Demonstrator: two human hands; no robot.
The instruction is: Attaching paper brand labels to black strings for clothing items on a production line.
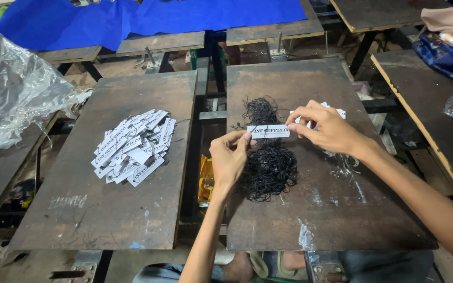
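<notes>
Left hand [228, 157], near centre: thumb and fingertips pinched narrow on the left end of a small white paper tag [268, 131]. Right hand [327, 128], at 3 o'clock of the tag: fingers pinched on its right end, more white tags tucked behind them. Tag held level over a tangle of black strings [268, 160] on a dark board [342, 209]. At 9 o'clock, a heap of white tags [133, 147] on a second board [106, 209]. At 12 o'clock, far, blue cloth [148, 18].
</notes>
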